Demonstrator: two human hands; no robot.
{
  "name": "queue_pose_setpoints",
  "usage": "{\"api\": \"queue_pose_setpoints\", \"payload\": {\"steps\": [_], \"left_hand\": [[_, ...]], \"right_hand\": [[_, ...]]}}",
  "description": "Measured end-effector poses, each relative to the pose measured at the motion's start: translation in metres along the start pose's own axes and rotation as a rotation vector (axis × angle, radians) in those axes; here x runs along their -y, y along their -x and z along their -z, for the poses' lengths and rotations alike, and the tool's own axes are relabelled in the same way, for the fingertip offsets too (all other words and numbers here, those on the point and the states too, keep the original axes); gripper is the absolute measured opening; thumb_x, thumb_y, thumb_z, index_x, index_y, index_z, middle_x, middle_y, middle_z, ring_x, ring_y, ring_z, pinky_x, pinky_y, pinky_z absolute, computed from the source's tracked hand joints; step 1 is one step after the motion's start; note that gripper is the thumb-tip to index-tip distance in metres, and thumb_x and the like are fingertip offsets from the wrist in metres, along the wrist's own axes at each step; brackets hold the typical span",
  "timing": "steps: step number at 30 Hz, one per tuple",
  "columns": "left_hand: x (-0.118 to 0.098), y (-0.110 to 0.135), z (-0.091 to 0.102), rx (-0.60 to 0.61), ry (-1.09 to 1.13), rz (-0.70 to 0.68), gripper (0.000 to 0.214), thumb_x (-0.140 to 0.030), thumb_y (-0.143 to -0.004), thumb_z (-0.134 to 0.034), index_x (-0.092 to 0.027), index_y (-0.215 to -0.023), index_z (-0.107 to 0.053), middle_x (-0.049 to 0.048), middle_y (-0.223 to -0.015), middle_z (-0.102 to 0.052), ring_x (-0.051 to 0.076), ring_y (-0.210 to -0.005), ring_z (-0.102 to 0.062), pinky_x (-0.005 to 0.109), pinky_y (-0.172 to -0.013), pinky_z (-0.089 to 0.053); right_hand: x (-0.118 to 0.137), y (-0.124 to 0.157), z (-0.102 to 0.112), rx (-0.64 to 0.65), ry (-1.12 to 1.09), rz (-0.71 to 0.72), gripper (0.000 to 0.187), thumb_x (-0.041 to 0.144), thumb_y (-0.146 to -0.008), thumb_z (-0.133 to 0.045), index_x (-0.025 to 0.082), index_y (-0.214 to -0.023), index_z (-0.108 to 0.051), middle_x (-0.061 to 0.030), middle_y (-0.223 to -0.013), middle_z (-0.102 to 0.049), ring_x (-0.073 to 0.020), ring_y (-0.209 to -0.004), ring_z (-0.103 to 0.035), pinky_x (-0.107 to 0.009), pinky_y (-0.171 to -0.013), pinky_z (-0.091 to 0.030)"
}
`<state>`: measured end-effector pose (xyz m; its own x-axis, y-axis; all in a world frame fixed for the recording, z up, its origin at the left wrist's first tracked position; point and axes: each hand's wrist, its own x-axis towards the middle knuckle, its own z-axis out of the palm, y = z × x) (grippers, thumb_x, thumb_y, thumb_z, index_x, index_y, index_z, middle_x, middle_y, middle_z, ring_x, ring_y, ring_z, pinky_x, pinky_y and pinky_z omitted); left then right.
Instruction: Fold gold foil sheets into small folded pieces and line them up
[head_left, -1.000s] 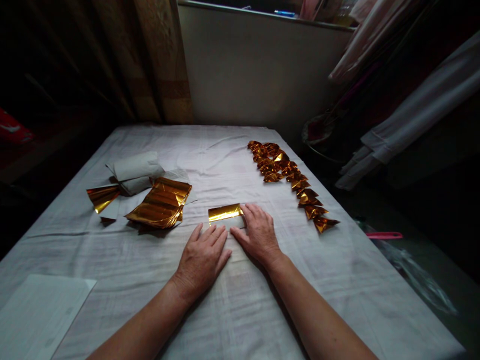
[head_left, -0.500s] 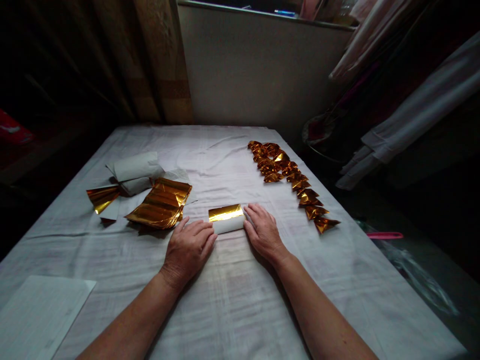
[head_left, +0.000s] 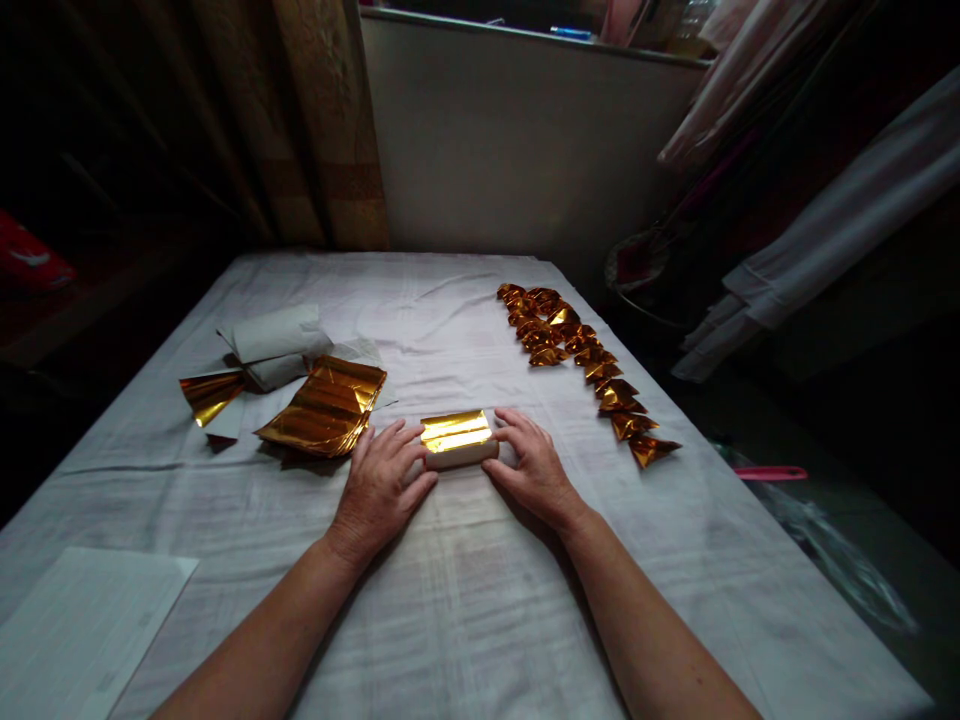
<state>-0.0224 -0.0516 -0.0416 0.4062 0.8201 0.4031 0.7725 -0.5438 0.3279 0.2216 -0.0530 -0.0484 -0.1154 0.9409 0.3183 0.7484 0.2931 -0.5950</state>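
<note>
On the white cloth [head_left: 465, 610], the folded gold sheet [head_left: 455, 432] is positioned between the left hand [head_left: 377, 490] and the right hand [head_left: 538, 470], long axis crosswise, its ends equally near both, fingers spread.

Bare from the fingers [head_left: 395, 441] backward on both sides. Rounded at the fingertips [head_left: 430, 480], creased across the backs of the left hand [head_left: 379, 490] and right hand [head_left: 536, 465]. Narrow at the wrists [head_left: 343, 543], just behind the fingers; thicker and smoother along the left forearm [head_left: 277, 615] and right forearm [head_left: 645, 610], farther from the fingers, uncovered as far as visible.
</note>
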Motion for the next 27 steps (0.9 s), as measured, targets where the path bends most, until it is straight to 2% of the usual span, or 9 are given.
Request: {"api": "queue_pose_setpoints", "payload": {"steps": [4, 9, 12, 15, 17, 19, 22, 24, 27], "left_hand": [[0.001, 0.0, 0.0, -0.008, 0.061, -0.051, 0.011, -0.025, -0.091, -0.055, -0.023, -0.093, -0.065, 0.0064, -0.119, -0.071, 0.028, -0.125, -0.057, 0.058, -0.111, -0.034], [0.0, -0.002, 0.0, -0.154, 0.154, -0.053, 0.02, -0.025, -0.095, -0.044, -0.022, -0.107, -0.06, 0.006, -0.106, -0.074, 0.022, -0.104, -0.068, 0.046, -0.107, -0.043], [-0.005, -0.003, 0.004, -0.176, 0.223, 0.041, 0.017, -0.029, -0.095, -0.044, -0.022, -0.097, -0.059, 0.0031, -0.088, -0.073, 0.019, -0.082, -0.07, 0.035, -0.088, -0.054], [-0.01, -0.002, 0.008, -0.159, 0.341, 0.192, 0.017, -0.033, -0.094, -0.045, -0.022, -0.094, -0.057, -0.0008, -0.073, -0.068, 0.016, -0.062, -0.065, 0.025, -0.06, -0.051], [-0.013, -0.001, 0.008, -0.178, 0.418, 0.28, 0.017, -0.036, -0.092, -0.048, -0.021, -0.092, -0.056, -0.0028, -0.066, -0.064, 0.014, -0.055, -0.061, 0.023, -0.054, -0.046], [-0.015, -0.001, 0.006, -0.22, 0.505, 0.35, 0.019, -0.038, -0.091, -0.051, -0.02, -0.093, -0.055, -0.0035, -0.066, -0.061, 0.013, -0.056, -0.06, 0.022, -0.056, -0.045], [-0.017, -0.002, 0.001, -0.214, 0.649, 0.408, 0.031, -0.039, -0.092, -0.051, -0.018, -0.115, -0.054, -0.0068, -0.062, -0.054, 0.01, -0.054, -0.055, 0.021, -0.057, -0.045], [-0.016, -0.003, -0.002, -0.188, 0.694, 0.412, 0.046, -0.037, -0.094, -0.05, -0.018, -0.135, -0.043, -0.0079, -0.063, -0.054, 0.009, -0.053, -0.054, 0.021, -0.059, -0.047], [-0.012, -0.003, -0.004, -0.249, 0.625, 0.354, 0.059, -0.033, -0.093, -0.053, -0.021, -0.146, -0.032, 0.0017, -0.092, -0.066, 0.012, -0.073, -0.064, 0.026, -0.069, -0.054]], "right_hand": [[0.001, -0.001, 0.002, -0.053, -0.027, 0.056, 0.006, 0.023, -0.078, -0.066, 0.024, -0.084, -0.068, -0.0103, -0.13, -0.064, -0.0269, -0.128, -0.053, -0.051, -0.106, -0.04], [0.009, -0.002, 0.007, -0.112, -0.11, 0.098, 0.004, 0.027, -0.082, -0.065, 0.024, -0.084, -0.067, -0.0092, -0.124, -0.068, -0.0261, -0.125, -0.056, -0.049, -0.106, -0.041], [0.015, -0.002, 0.009, -0.109, -0.212, 0.062, 0.01, 0.029, -0.084, -0.062, 0.024, -0.092, -0.067, -0.0077, -0.113, -0.073, -0.0232, -0.109, -0.066, -0.042, -0.097, -0.048], [0.021, -0.001, 0.01, -0.111, -0.281, -0.016, 0.013, 0.031, -0.086, -0.058, 0.024, -0.092, -0.067, -0.0044, -0.093, -0.075, -0.0205, -0.09, -0.069, -0.035, -0.085, -0.053], [0.026, -0.001, 0.009, -0.138, -0.32, -0.043, 0.014, 0.033, -0.086, -0.056, 0.023, -0.087, -0.066, -0.0029, -0.084, -0.073, -0.0189, -0.082, -0.069, -0.031, -0.079, -0.053], [0.03, -0.001, 0.008, -0.167, -0.364, -0.057, 0.015, 0.034, -0.087, -0.055, 0.022, -0.083, -0.064, -0.0014, -0.077, -0.07, -0.0166, -0.074, -0.066, -0.027, -0.073, -0.053], [0.033, -0.001, 0.005, -0.191, -0.404, -0.09, 0.016, 0.036, -0.087, -0.055, 0.022, -0.082, -0.062, 0.0003, -0.072, -0.068, -0.0144, -0.067, -0.063, -0.025, -0.067, -0.051], [0.032, -0.002, 0.002, -0.21, -0.397, -0.129, 0.016, 0.037, -0.086, -0.056, 0.022, -0.084, -0.062, 0.0, -0.074, -0.068, -0.0146, -0.067, -0.063, -0.024, -0.067, -0.05], [0.027, -0.003, -0.001, -0.209, -0.313, -0.212, 0.019, 0.039, -0.085, -0.056, 0.022, -0.091, -0.063, -0.0001, -0.073, -0.07, -0.0156, -0.065, -0.064, -0.025, -0.064, -0.049]]}}
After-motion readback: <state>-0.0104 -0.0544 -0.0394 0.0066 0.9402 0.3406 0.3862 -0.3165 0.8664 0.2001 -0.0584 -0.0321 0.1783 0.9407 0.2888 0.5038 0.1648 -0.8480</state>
